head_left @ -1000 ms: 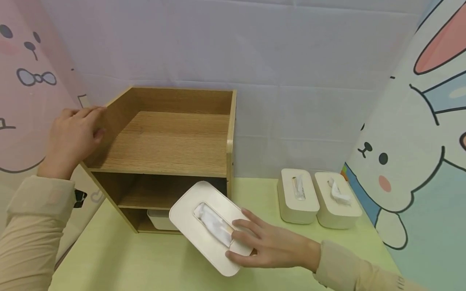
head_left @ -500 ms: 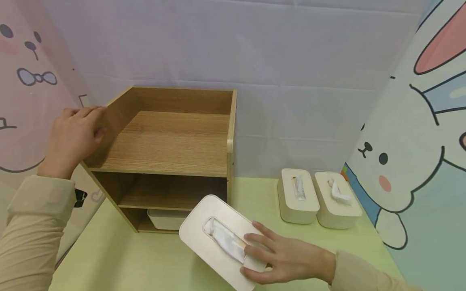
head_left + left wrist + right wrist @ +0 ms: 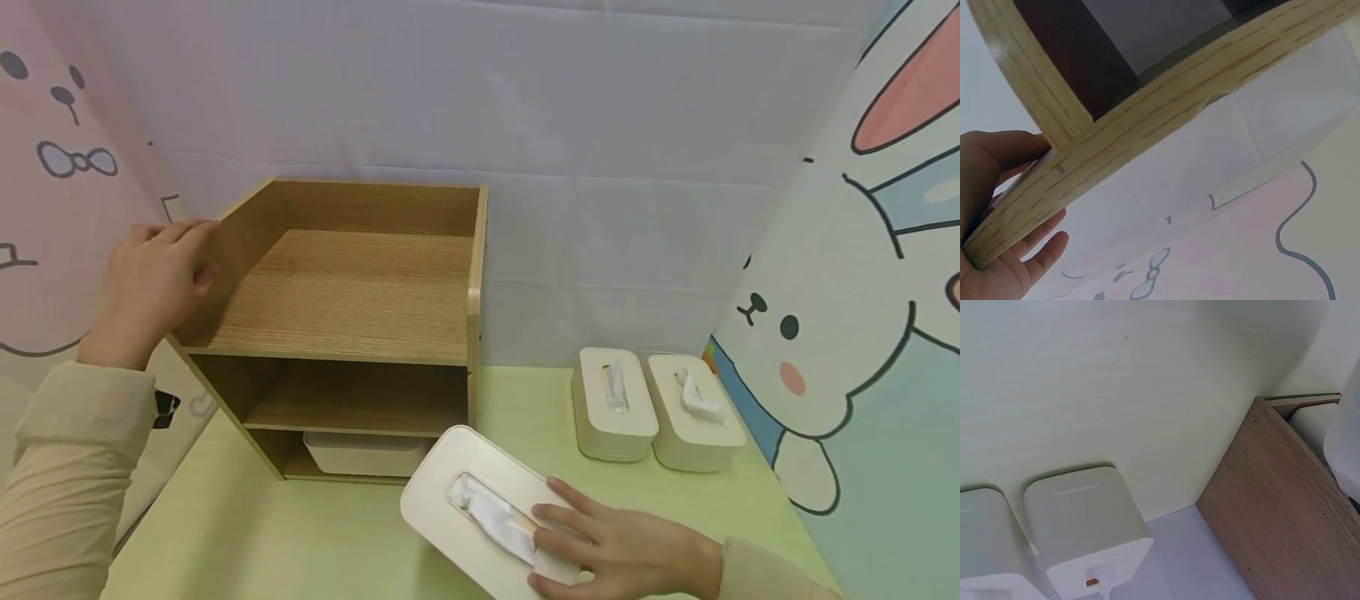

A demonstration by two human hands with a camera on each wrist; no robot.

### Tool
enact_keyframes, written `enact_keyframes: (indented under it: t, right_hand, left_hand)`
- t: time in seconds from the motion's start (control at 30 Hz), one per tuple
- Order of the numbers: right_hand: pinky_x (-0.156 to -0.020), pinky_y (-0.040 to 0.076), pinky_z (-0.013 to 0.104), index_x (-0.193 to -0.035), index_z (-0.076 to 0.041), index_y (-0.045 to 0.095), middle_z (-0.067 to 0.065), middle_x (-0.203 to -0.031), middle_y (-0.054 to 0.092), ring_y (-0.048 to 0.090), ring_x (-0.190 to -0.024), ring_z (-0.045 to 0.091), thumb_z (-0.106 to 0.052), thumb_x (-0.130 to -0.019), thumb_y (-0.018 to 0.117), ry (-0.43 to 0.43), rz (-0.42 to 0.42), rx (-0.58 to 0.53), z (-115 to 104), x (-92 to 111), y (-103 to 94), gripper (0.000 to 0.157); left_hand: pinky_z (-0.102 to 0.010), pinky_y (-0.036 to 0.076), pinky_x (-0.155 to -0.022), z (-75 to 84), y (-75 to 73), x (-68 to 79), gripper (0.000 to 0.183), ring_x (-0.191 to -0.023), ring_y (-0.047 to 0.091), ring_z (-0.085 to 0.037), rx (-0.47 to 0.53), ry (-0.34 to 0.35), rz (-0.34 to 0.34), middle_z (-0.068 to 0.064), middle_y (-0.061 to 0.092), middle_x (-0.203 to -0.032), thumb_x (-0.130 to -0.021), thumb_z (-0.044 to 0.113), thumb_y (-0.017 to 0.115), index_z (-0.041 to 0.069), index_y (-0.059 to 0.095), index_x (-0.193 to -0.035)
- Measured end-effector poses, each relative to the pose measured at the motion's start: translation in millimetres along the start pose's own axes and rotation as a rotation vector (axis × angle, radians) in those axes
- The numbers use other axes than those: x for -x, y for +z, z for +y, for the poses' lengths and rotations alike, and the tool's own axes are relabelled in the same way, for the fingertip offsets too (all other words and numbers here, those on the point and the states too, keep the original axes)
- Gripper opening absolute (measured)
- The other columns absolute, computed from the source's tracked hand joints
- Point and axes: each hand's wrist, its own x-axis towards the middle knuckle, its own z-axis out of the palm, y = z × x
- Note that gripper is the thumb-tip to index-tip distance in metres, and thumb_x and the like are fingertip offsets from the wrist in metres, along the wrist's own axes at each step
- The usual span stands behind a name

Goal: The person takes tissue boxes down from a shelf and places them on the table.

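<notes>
My right hand (image 3: 611, 546) grips one end of a white tissue box (image 3: 465, 454), which is tilted in front of the shelf, its slot and tissue turned up toward me. The box's lower end runs out of the head view. At the right edge of the right wrist view a white rounded part of that box (image 3: 1344, 447) shows. My left hand (image 3: 153, 279) holds the left side panel of a wooden desk shelf (image 3: 352, 292). In the left wrist view, the thumb and fingers of the left hand (image 3: 997, 162) lie on opposite sides of the panel's edge.
Two more tissue boxes (image 3: 615, 404) stand side by side on the pale green table (image 3: 315, 542) at the right. A white container (image 3: 363, 454) sits in the shelf's bottom compartment. A white curtain (image 3: 600, 208) hangs behind, and cartoon-printed sheets (image 3: 832, 333) flank both sides.
My right hand has brought the tissue box toward me and to the right, away from the shelf front, uncovering more of the white container. The left hand has stayed put.
</notes>
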Motion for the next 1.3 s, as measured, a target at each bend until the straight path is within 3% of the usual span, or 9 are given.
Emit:
enact_keyframes:
  t: [0.1, 0.23, 0.37, 0.53, 0.8, 0.93, 1.07, 1.2, 1.3]
  right_hand:
    - [-0.098, 0.032, 0.065, -0.137, -0.011, 0.033, 0.015, -0.118, 0.052, 0.050, -0.114, 0.036, -0.024, -0.096, 0.033, 0.028, -0.036, -0.065, -5.5, 10.3, -1.6, 0.043]
    - [-0.105, 0.019, 0.065, -0.141, -0.011, 0.024, 0.017, -0.128, 0.046, 0.044, -0.121, 0.035, -0.050, -0.094, 0.028, 0.092, -0.081, -0.141, -13.3, 23.6, -3.3, 0.062]
    - [-0.108, 0.014, 0.064, -0.142, -0.006, 0.022, 0.020, -0.135, 0.042, 0.040, -0.125, 0.035, -0.058, -0.092, 0.025, 0.136, -0.075, -0.179, -19.4, 34.1, -1.9, 0.072]
    - [-0.108, 0.013, 0.063, -0.142, -0.007, 0.025, 0.020, -0.136, 0.042, 0.042, -0.124, 0.034, -0.058, -0.091, 0.026, 0.168, -0.066, -0.174, -24.7, 43.8, 2.2, 0.071]
    - [-0.105, 0.021, 0.062, -0.136, -0.012, 0.038, 0.012, -0.118, 0.052, 0.049, -0.109, 0.029, -0.050, -0.092, 0.035, 0.215, -0.055, -0.098, -30.0, 57.1, 18.4, 0.057]
    - [-0.104, 0.024, 0.060, -0.130, -0.016, 0.045, 0.008, -0.111, 0.052, 0.049, -0.101, 0.023, -0.018, -0.096, 0.029, 0.255, -0.085, -0.058, -31.4, 63.3, 27.5, 0.037]
    - [-0.101, 0.028, 0.058, -0.126, -0.016, 0.049, 0.009, -0.110, 0.053, 0.051, -0.101, 0.024, 0.005, -0.082, 0.019, 0.304, -0.070, -0.061, -30.8, 68.7, 36.8, 0.057]
    - [-0.106, 0.023, 0.055, -0.126, -0.016, 0.050, 0.011, -0.112, 0.055, 0.052, -0.101, 0.025, 0.004, -0.079, 0.016, 0.364, -0.060, -0.051, -31.0, 74.9, 47.1, 0.060]
    - [-0.105, 0.026, 0.054, -0.125, -0.015, 0.051, 0.013, -0.111, 0.055, 0.052, -0.098, 0.025, 0.004, -0.079, 0.016, 0.413, -0.053, -0.028, -31.2, 77.3, 54.9, 0.060]
  left_hand:
    - [-0.056, 0.036, -0.088, -0.4, 1.0, -0.7, 0.045, -0.100, 0.046, -0.047, -0.005, -0.008, -0.016, -0.025, 0.057, -0.116, -0.076, 0.003, 0.058, 0.000, 0.052, -0.120]
    - [-0.055, 0.036, -0.088, -1.0, 1.4, -0.9, 0.045, -0.101, 0.047, -0.047, -0.006, -0.006, -0.019, -0.026, 0.057, -0.117, -0.076, 0.002, 0.059, 0.000, 0.051, -0.121]
    - [-0.056, 0.036, -0.088, -2.0, 1.3, -0.6, 0.046, -0.101, 0.046, -0.047, -0.007, -0.010, -0.017, -0.026, 0.057, -0.117, -0.076, 0.002, 0.059, 0.000, 0.051, -0.121]
    - [-0.057, 0.036, -0.087, -2.6, 1.4, -0.2, 0.045, -0.100, 0.046, -0.048, -0.015, -0.017, -0.024, -0.026, 0.056, -0.117, -0.076, 0.003, 0.059, 0.000, 0.051, -0.121]
    - [-0.056, 0.035, -0.088, -2.1, 0.6, 0.1, 0.045, -0.101, 0.045, -0.048, -0.023, -0.030, -0.043, -0.026, 0.056, -0.118, -0.077, 0.003, 0.059, 0.001, 0.051, -0.121]
    - [-0.056, 0.036, -0.088, -1.9, 1.3, 0.1, 0.045, -0.101, 0.046, -0.048, -0.022, -0.023, -0.029, -0.025, 0.056, -0.117, -0.076, 0.003, 0.059, 0.001, 0.051, -0.121]
    - [-0.056, 0.036, -0.088, -1.5, 1.7, 0.0, 0.045, -0.100, 0.046, -0.047, -0.018, -0.012, -0.017, -0.025, 0.057, -0.116, -0.076, 0.003, 0.059, 0.001, 0.052, -0.120]
    - [-0.056, 0.036, -0.089, -1.5, 2.3, -1.0, 0.045, -0.101, 0.046, -0.047, -0.018, -0.014, -0.024, -0.026, 0.057, -0.116, -0.076, 0.003, 0.059, 0.000, 0.052, -0.120]
    - [-0.055, 0.036, -0.089, -1.2, 2.4, -1.0, 0.045, -0.101, 0.046, -0.046, -0.018, -0.013, -0.021, -0.026, 0.057, -0.116, -0.076, 0.002, 0.059, 0.000, 0.052, -0.120]
